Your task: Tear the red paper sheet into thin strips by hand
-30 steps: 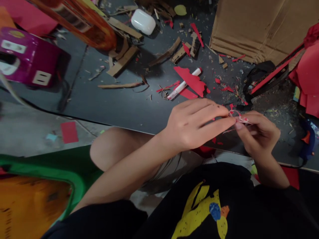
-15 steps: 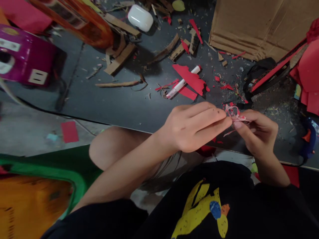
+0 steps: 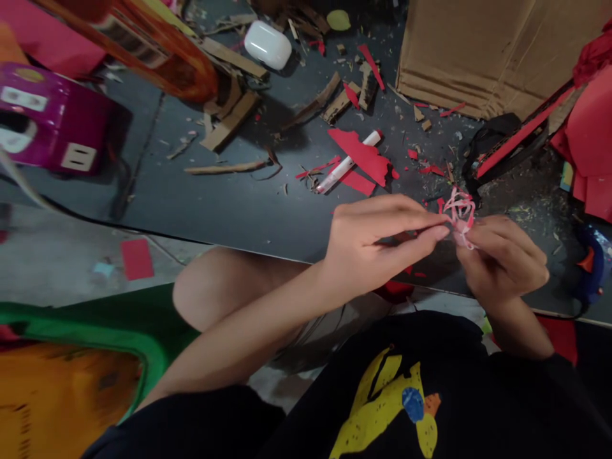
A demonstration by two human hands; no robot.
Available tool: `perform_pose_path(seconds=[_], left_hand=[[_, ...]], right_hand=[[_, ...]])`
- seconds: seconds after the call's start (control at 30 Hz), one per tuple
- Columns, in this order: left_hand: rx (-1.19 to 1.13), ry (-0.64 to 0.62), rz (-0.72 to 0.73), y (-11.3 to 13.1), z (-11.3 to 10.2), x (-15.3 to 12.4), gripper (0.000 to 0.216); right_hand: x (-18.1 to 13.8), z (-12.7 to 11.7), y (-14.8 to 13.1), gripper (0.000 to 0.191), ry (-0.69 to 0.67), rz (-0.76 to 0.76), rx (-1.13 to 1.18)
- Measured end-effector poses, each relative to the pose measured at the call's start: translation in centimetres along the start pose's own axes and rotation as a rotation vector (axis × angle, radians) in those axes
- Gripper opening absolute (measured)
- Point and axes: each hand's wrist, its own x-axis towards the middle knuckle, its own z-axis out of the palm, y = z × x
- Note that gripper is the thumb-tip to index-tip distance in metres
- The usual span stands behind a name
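Both my hands meet over the front edge of a dark table [image 3: 229, 204]. My left hand [image 3: 377, 242] pinches a small tangle of thin pink paper strips [image 3: 459, 210] with thumb and fingertips. From the other side, my right hand [image 3: 502, 258] grips the same tangle, fingers curled closed. The curled strips stick up between the two hands. Just behind them lie a white marker [image 3: 347, 162] and torn red paper [image 3: 363, 156].
A cardboard sheet [image 3: 488, 51] stands at the back right, with red paper [image 3: 590, 134] beside it. Cardboard scraps [image 3: 229, 121] litter the table's middle. A white case [image 3: 268, 44] lies at the back, a magenta box [image 3: 48, 121] at the left, a blue glue gun [image 3: 588, 268] at the right.
The pink strips have risen and spread into a looser curl between my fingertips. Both hands shifted slightly; my left fingers now pinch more tightly at the tangle.
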Motion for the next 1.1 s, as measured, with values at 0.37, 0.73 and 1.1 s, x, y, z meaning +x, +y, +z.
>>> perform_pose_path(seconds=[0.37, 0.73, 1.1], left_hand=[[-0.325, 0.043, -0.41, 0.9, 0.7, -0.4, 0.004], [-0.328, 0.099, -0.383, 0.7, 0.9, -0.3, 0.004], [-0.266, -0.003, -0.357, 1.2, 0.3, -0.2, 0.01]], right_hand=[[0.2, 0.1, -0.1, 0.02, -0.004, -0.097, -0.182], [0.2, 0.2, -0.2, 0.02, -0.011, -0.065, -0.162], [0.0, 0.2, 0.0, 0.015, -0.031, -0.019, -0.162]])
